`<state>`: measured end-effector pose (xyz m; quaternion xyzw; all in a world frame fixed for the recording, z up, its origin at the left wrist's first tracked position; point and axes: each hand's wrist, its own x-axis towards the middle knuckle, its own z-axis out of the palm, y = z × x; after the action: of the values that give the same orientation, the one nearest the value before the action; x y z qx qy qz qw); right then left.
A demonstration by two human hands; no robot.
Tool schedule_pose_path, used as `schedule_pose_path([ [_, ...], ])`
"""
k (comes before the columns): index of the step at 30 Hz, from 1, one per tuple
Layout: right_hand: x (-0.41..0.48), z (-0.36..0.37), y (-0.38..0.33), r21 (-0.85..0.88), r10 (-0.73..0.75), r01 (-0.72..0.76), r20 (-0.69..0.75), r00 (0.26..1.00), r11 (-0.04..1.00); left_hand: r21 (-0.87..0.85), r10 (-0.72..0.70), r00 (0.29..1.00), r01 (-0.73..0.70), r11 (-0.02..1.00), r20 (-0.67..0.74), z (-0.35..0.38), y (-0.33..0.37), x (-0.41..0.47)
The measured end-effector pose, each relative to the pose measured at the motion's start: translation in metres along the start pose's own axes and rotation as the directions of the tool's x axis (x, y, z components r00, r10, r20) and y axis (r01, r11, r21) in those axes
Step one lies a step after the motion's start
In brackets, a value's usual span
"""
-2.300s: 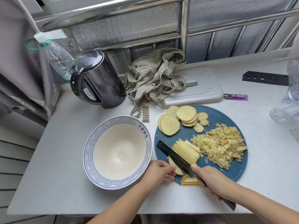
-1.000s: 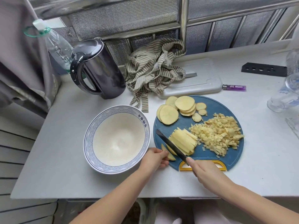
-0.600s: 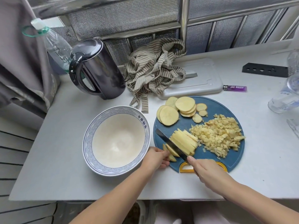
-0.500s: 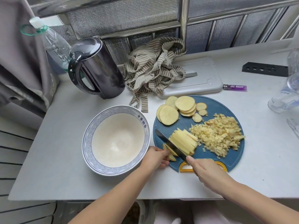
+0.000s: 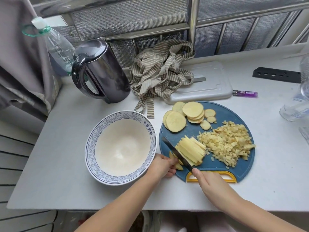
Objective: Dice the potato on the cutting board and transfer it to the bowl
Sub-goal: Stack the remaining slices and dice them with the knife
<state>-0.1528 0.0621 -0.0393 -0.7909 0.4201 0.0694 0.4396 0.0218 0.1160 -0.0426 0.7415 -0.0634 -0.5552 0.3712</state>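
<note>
A pale grey, flat surface (image 5: pixel 63 173) runs out to a far wall of silvery metal window bars (image 5: pixel 193 19) backed by fine grey mesh screens (image 5: pixel 128 14). A grey fabric curtain (image 5: pixel 18 67) hangs at the left, above white boards with dark gaps (image 5: pixel 15 158). Soft, even daylight falls throughout.

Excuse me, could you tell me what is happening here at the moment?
A person is cutting potato on the blue cutting board. The right hand holds the knife, blade down in a stack of slices that the left hand steadies. Diced potato lies piled to the right, whole slices at the back; the bowl holds no potato yet.
</note>
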Motion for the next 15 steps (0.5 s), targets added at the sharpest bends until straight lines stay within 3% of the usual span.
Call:
schedule_pose_path([
  [8, -0.0032, 0.0033, -0.0054, -0.043, 0.001, -0.002, -0.026, 1.0, 0.999, -0.049, -0.034, 0.997, 0.038, 0.998, 0.074, -0.0007, -0.0013, 0.0055],
  [15, -0.003, 0.0034, -0.0075, -0.039, 0.033, -0.034, -0.018, 0.999, 0.999, -0.036, -0.049, 0.997, 0.051, 0.998, 0.056, -0.0005, -0.0025, 0.0086],
])
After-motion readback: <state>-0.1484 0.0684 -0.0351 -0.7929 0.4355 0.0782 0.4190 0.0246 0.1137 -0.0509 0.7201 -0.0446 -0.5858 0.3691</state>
